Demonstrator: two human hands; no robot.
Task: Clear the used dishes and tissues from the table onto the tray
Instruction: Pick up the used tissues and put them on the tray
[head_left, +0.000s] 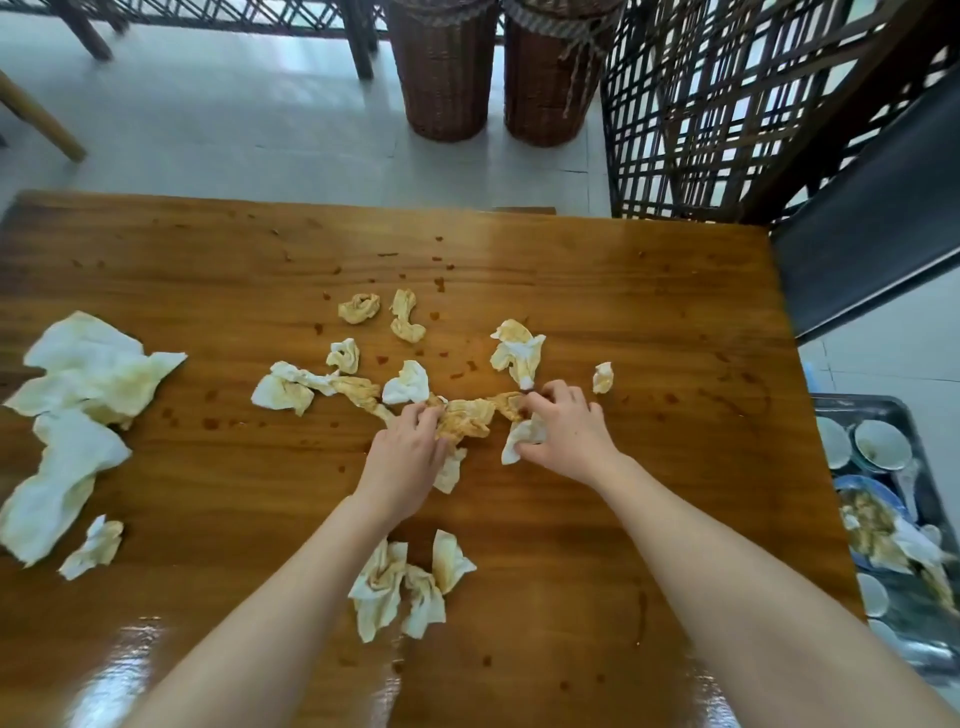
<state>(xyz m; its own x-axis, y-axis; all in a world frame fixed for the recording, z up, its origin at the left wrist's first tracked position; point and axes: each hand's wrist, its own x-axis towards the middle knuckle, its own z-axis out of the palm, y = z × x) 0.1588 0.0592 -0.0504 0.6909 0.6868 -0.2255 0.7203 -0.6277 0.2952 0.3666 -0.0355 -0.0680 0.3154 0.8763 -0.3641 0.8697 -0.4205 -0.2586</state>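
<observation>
Head view, looking down. A metal tray (883, 402) sits at the right edge of view, and a wooden table (675, 312) strewn with crumpled, sauce-stained tissues lies to its left. The tray already carries bowls (880, 444) and some soiled paper. No dishes show on the table, so you appear to be on the tissue-gathering step.

Both your hands work well left of the tray. Your left hand (410, 452) has its fingers curled over a brown-stained wad (465, 418). Your right hand (563, 431), the one nearer the tray, is curled too. A white tissue (524, 439) is bunched under its palm, and its fingertips touch the wad's end.

A small scrap (602, 378) lies between your right hand and the tray. A pile (405, 582) lies about as far from the tray as your left hand. Big sheets (88, 374) lie farthest from it.

Next, you likely need to bunch the wad and white tissue into one handful, then carry it across to the tray. The paper is limp and light, so squeeze firmly or bits may drop.
</observation>
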